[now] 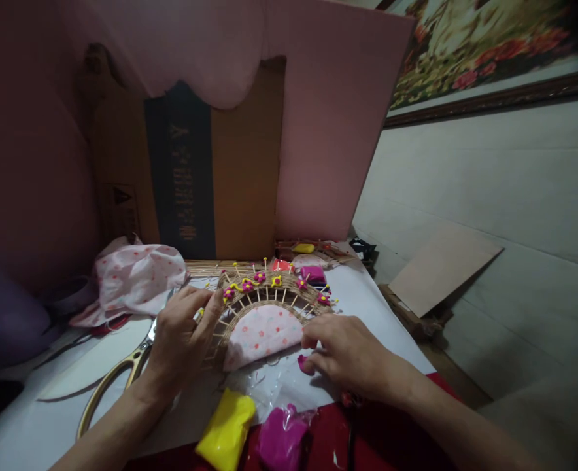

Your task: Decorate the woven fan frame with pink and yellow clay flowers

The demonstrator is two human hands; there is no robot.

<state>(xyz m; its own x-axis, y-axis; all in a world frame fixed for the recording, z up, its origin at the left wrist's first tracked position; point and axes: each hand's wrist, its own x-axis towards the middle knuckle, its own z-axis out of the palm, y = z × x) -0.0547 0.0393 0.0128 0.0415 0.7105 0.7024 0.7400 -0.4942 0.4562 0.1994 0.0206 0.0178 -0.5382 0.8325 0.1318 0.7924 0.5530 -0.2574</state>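
A half-round fan-shaped craft piece [264, 307] of twine and thin sticks lies on the white sheet, with small magenta and yellow clay flowers along its arch. Dotted pink fabric [264, 333] covers its inner half-circle. My left hand [184, 333] has its fingers closed at the left end of the arch, beside the leftmost flower; the exact grip is partly hidden. Near the lower right corner of the fabric is my right hand [342, 350], its fingers curled in. A small magenta clay piece [305, 364] shows at the thumb tip.
Bagged yellow clay [226, 428] and bagged magenta clay [284, 435] lie in front. Gold-handled scissors [110, 386] rest left, near crumpled dotted cloth [135, 278]. A cardboard box [244, 176] stands behind; a flat board [441, 275] leans at right against the wall.
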